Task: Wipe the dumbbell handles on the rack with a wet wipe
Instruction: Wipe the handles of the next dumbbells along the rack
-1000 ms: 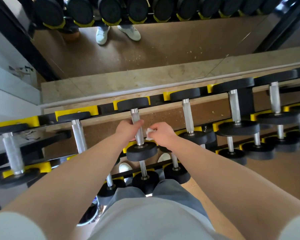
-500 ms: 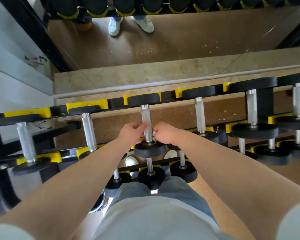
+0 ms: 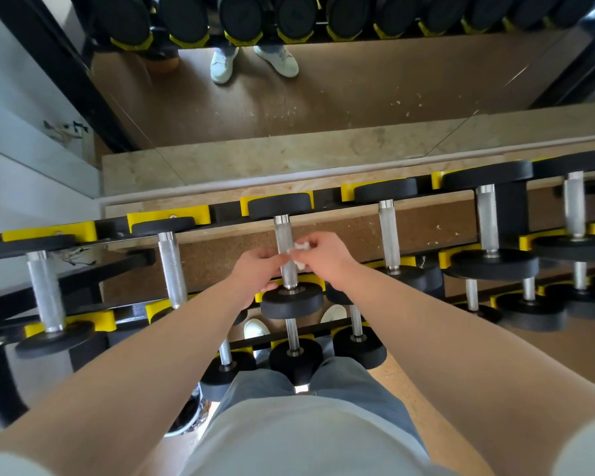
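Right hand (image 3: 323,261) pinched the crumpled wet wipe (image 3: 301,251) against the right side of the middle dumbbell handle (image 3: 283,237), top row of the rack (image 3: 167,217). Left hand (image 3: 256,273) had fingers curled at the handle's left side; gripping it or tugging the wipe, couldn't tell. To do this well, prob. wrap the wipe fully round the knurling & run it end to end w/ a twist, other hand steadying. Travel was capped by the far head (image 3: 279,206) & near head (image 3: 291,300). Left neighbour handle (image 3: 172,266) & right neighbour handle (image 3: 389,235) stood well apart, so knuckles had room.
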